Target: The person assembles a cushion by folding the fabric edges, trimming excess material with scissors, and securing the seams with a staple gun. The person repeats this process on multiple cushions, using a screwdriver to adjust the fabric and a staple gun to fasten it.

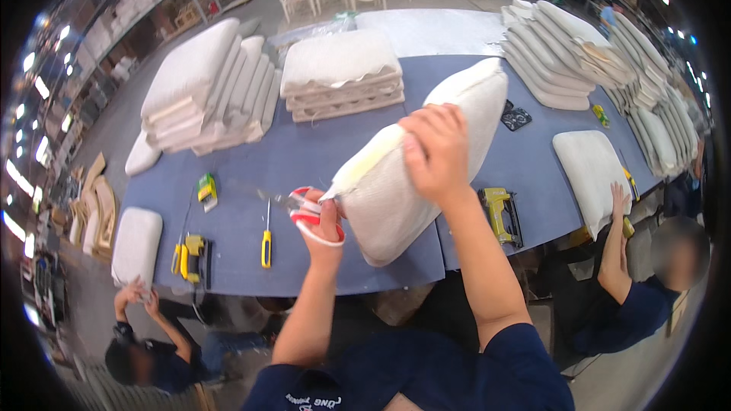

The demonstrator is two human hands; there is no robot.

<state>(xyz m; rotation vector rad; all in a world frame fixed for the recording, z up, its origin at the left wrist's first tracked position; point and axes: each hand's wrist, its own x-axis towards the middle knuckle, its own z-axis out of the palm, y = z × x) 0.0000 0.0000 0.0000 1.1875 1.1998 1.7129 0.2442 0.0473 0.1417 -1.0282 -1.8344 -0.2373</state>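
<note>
Cushion point(403, 205), pale and puffy, is tilting on its edge in the middle of the frame, an opening along its upper left side baring a light yellow strip point(381, 156). The right grip point(438, 154) is clasping it over the upper part, and the left grip point(324, 221) is closing round scissors point(303, 218) with red-and-white handles (the blades are blurring toward the left) while pinching the cushion's left corner. On the blue-gray surface point(236, 266), a yellow screwdriver point(266, 249) is lying left of the scissors, and a staple gun point(500, 215) is resting beside the right forearm. More cushions are standing stacked at upper left point(202, 84) and upper right point(556, 61). Co-workers at lower left point(156, 358) and lower right point(643, 297) are handling cushions of their own.
</note>
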